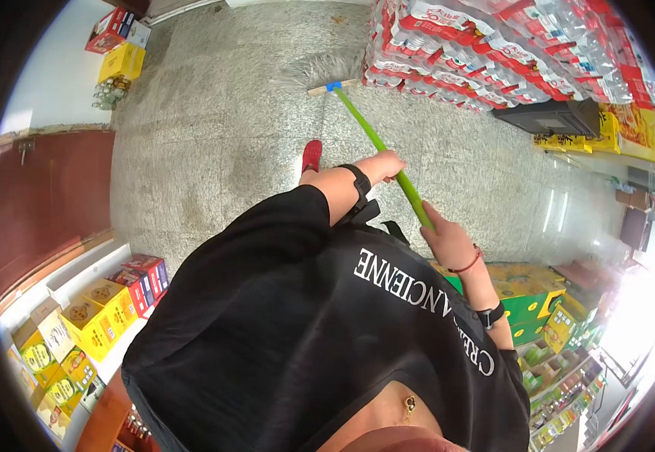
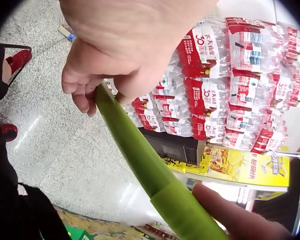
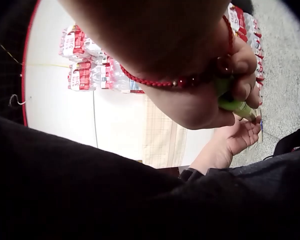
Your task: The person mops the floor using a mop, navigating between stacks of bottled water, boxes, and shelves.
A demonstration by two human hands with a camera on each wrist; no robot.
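A speckled grey floor (image 1: 207,113) spreads under the whole scene. On it stands a person in a loose black top (image 1: 252,309) with white lettering across the front. Ahead and to the right rises a tall stack of bottle packs (image 1: 463,56), clear plastic with red and white labels. A reddish-brown door (image 1: 60,196) fills part of the left side. Green and yellow cartons (image 1: 527,297) stand at the person's right, and yellow boxes (image 1: 101,313) sit low on the left. A dark box (image 1: 553,119) lies just beside the stack's near end.

The mop (image 1: 373,138), long and green-handled, slants from the person's hands to the floor in front. Its grey fringe (image 1: 314,71) fans out on the floor beyond a pale bar, one end of which is near the stack's foot; whether they touch I cannot tell. The right hand (image 1: 448,237) grips the handle near its upper end, fingers closed around it. The left hand (image 1: 389,164) holds it farther down, fingers curled about the shaft. A red shoe (image 1: 312,156) shows behind the mop head. Smaller still are a blue clip (image 1: 333,87) joining handle to bar, and a thin red bracelet (image 1: 467,264) on the right wrist.
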